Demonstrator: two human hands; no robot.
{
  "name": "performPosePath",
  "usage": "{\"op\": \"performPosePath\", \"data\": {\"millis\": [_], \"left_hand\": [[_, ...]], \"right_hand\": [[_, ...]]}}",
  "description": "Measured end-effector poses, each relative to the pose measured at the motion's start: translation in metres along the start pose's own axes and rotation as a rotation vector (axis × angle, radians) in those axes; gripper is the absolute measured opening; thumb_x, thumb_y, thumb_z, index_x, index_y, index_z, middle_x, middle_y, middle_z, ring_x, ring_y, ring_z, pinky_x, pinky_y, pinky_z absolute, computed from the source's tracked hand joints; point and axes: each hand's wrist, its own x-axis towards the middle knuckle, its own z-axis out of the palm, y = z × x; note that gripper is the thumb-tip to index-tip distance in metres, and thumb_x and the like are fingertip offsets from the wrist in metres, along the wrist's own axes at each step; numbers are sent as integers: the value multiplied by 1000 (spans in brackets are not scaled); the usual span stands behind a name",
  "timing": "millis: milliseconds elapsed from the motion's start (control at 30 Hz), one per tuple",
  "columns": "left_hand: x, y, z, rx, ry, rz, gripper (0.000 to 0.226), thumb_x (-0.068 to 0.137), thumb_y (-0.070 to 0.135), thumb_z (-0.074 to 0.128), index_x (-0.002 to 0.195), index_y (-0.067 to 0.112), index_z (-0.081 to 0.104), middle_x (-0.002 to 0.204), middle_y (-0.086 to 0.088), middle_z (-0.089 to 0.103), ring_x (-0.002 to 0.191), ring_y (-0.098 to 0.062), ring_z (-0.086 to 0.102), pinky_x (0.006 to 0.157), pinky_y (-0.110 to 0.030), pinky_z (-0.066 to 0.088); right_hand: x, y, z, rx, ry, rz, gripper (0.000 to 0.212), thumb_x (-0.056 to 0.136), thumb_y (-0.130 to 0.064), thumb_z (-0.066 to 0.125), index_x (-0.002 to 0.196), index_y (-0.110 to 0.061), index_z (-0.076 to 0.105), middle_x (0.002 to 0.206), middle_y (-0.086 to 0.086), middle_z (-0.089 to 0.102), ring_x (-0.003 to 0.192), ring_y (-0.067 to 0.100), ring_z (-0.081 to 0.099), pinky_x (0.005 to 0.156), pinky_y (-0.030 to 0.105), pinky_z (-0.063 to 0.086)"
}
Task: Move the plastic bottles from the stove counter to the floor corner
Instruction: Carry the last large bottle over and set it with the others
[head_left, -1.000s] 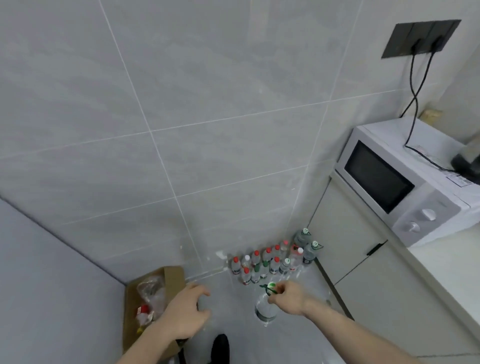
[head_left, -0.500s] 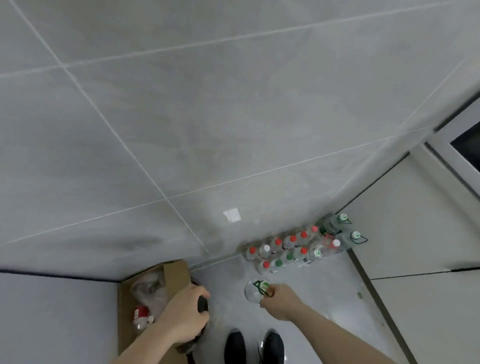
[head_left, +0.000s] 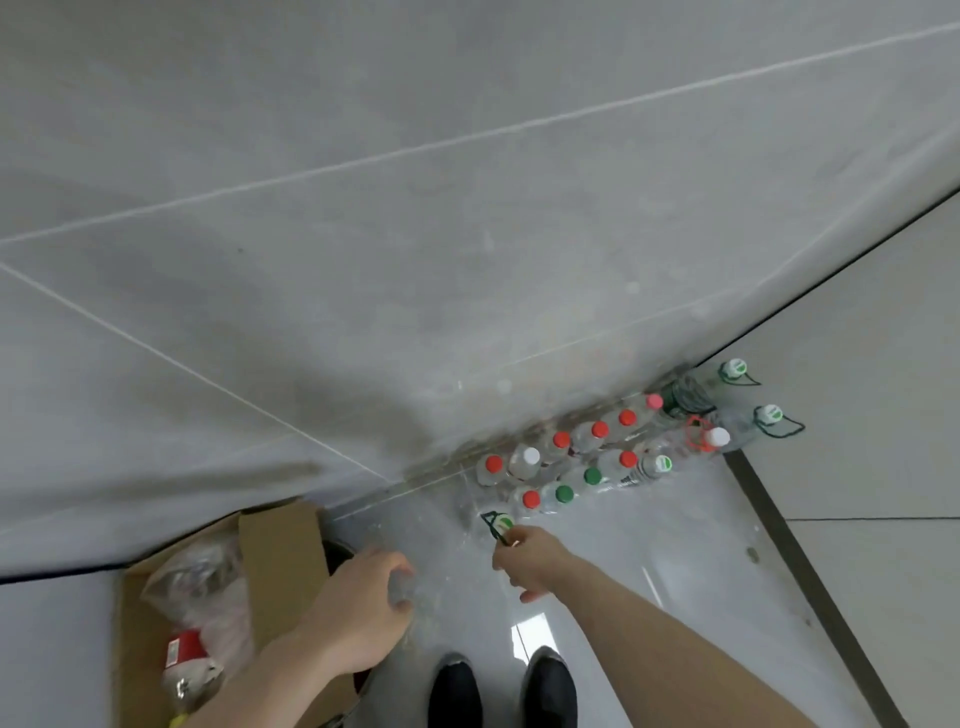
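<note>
My right hand (head_left: 524, 558) pinches the clear green-capped plastic bottle (head_left: 485, 519) by its loop; lowered carelessly, it could topple the packed row of clear plastic bottles (head_left: 582, 457) just behind it; left hand (head_left: 363, 608) hangs loosely curled, seemingly empty

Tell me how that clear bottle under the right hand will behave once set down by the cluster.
The clear bottle, held at its green handle loop by the right hand, looks see-through and empty, so probably light. Tall and narrow, it may tip if nudged. The bottle cluster beside it could topple too.
</note>
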Motion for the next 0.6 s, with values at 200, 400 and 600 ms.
{"op": "performPosePath", "data": {"millis": [200, 400, 600], "left_hand": [[32, -11, 15, -13, 22, -10, 32, 98, 34, 59, 129, 36, 53, 145, 14, 42, 123, -6, 51, 100, -21, 43], [48, -10, 16, -6, 30, -12, 35, 97, 34, 59, 132, 37, 51, 146, 13, 41, 74, -7, 52, 72, -18, 46], [55, -6, 10, 1, 61, -3, 32, 96, 34, 58, 128, 37, 52, 142, 14, 44, 65, -6, 48, 72, -18, 43]], "right_hand": [[37, 8, 3, 39, -16, -14, 32, 91, -18, 57, 123, -19, 62, 121, 9, 61, 110, 30, 66, 79, 37, 65], [54, -2, 0, 93, -16, -64, 33, 93, -16, 59, 126, -20, 60, 124, 9, 60, 109, 30, 66, 78, 38, 65], [55, -7, -2, 97, -9, -66, 30, 91, -15, 59, 121, -17, 61, 111, 9, 61, 104, 32, 69, 76, 40, 66]]}}
